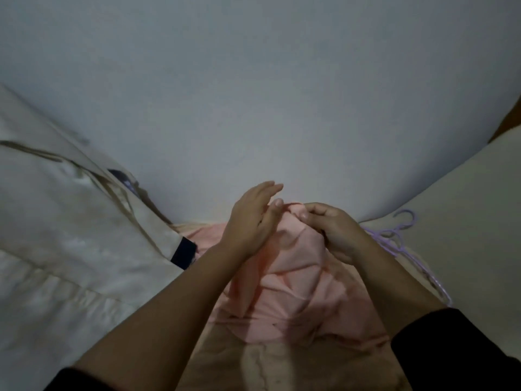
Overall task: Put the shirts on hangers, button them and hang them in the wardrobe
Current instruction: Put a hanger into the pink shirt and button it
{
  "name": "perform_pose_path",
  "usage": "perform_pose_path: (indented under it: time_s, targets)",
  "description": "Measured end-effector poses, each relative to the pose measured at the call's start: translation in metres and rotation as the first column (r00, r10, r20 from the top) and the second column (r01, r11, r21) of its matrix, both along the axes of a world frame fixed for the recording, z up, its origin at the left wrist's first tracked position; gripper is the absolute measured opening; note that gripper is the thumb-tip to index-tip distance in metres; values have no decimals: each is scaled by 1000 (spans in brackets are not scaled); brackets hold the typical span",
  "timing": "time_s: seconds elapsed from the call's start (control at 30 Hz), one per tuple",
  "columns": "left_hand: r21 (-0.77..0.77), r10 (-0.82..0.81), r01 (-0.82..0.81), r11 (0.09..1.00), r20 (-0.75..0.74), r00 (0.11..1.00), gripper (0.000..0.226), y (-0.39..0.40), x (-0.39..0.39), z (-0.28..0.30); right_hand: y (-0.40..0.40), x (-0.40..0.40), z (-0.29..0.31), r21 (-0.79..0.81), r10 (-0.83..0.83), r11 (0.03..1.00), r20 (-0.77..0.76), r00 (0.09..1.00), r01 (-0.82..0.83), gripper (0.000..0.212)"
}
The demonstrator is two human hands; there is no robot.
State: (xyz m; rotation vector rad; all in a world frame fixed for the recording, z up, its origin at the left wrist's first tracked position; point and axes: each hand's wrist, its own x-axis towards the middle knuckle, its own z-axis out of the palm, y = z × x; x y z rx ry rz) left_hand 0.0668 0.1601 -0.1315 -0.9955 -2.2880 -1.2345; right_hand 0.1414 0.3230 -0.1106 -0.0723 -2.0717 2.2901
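A: Where's the shirt right now?

B: The crumpled pink cotton shirt (296, 277) is bunched in a heap in front of the person, on the pale bedding (70, 249), near the middle of the view. Its far end is lifted into a small peak between both hands.

A: And the hands?

B: The right hand (335, 232) has its fingers curled, pinching that raised bit of fabric. The left hand (251, 218) has straight fingers, with the thumb pressed against the same peak; it doesn't look closed around anything.

A: Is a hanger within reach?

B: A lilac plastic hanger (394, 238) lies just to the right, partly behind the right wrist. There may be more than one stacked; I cannot tell.

A: What might go wrong?

B: The light is dim and the cloth is tangled, so I'd guess the pinched piece could be a sleeve or hem, not the collar. Lifting from there would twist the shirt and make threading the hanger awkward. The right forearm could also snag the hanger's hook.
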Motion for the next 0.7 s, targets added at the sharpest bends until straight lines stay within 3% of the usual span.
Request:
perform_pose_path:
  time_s: [0.1, 0.23, 0.33, 0.43, 0.57, 0.7]
  targets:
    - [-9, -98, 99, 995, 97, 991, 48, 1, 20, 48, 0, 24, 45, 76, 33, 997, -52, 998, -29, 13]
    - [-97, -159, 196, 976, 306, 939, 35, -4, 51, 102, 0, 52, 98, 218, -65, 971, -166, 984, 101, 15]
    - [-217, -128, 187, 958, 260, 957, 17, -11, 72, 136, -1, 73, 128, 323, -160, 915, -256, 954, 240, 22]
    - [-214, -101, 146, 966, 210, 973, 11, -20, 91, 166, -8, 95, 154, 359, -222, 868, -338, 915, 343, 18]
    - [-119, -72, 94, 988, 177, 982, 19, -39, 119, 201, -16, 127, 179, 484, -175, 817, -308, 935, 313, 14]
    - [-99, -52, 68, 993, 158, 986, 20, -62, 140, 231, -16, 155, 195, 657, -151, 687, -288, 946, 310, 12]
